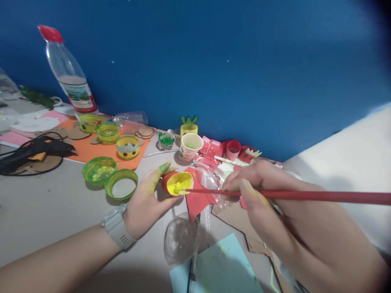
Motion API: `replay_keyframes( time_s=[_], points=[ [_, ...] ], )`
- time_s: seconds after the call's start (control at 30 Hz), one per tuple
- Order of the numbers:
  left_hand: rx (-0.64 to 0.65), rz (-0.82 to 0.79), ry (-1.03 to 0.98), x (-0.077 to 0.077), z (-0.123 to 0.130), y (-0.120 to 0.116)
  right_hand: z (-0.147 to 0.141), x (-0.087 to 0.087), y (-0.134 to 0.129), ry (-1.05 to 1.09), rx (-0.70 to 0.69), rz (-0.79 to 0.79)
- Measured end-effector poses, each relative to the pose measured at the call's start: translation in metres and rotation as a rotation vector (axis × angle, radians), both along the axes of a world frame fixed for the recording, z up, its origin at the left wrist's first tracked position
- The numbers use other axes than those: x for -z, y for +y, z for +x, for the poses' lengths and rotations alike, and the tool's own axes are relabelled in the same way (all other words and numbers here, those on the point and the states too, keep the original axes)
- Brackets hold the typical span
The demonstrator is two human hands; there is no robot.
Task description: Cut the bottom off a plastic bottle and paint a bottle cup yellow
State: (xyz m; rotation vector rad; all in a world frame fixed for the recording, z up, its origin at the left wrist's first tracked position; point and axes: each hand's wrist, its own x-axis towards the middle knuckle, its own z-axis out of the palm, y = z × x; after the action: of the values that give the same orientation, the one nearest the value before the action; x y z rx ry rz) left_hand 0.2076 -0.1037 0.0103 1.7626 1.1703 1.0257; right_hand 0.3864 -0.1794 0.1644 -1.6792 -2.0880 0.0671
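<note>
My left hand [149, 199], smeared with green and yellow paint, grips a small red cup [165, 182] tilted toward me. Bright yellow paint [177, 185] coats the inside of the cup. In my right hand [259, 203] is a long red paintbrush [293, 195], held like a pen, its tip in the yellow paint. Just left of my left hand lie two green-painted rings [121, 184]. Behind the red cup stands a paper cup [190, 147] with light green liquid. A clear plastic dome [180, 238] rests below my left hand.
A bottle with a red cap [69, 73] and a black glue gun [36, 152] stand and lie at the left. Several painted rings [127, 147] sit on orange paper [82, 142]. Light blue paper [220, 264] and cut cardboard [235, 221] lie in front. A blue wall [214, 61] rises behind.
</note>
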Motion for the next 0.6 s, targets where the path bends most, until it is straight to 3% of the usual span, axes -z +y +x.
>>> replay_keyframes(
  time_s=[0.2,0.37,0.6],
  points=[
    [0.002,0.01,0.007,0.001,-0.001,0.001,-0.003,0.001,0.004,-0.047,-0.093,-0.077],
    [-0.002,0.045,0.01,0.003,-0.002,0.001,0.002,0.002,0.011,0.026,-0.047,-0.086],
    [0.018,0.051,0.006,0.003,-0.002,0.001,0.008,-0.001,0.001,0.114,-0.016,-0.008]
  ],
)
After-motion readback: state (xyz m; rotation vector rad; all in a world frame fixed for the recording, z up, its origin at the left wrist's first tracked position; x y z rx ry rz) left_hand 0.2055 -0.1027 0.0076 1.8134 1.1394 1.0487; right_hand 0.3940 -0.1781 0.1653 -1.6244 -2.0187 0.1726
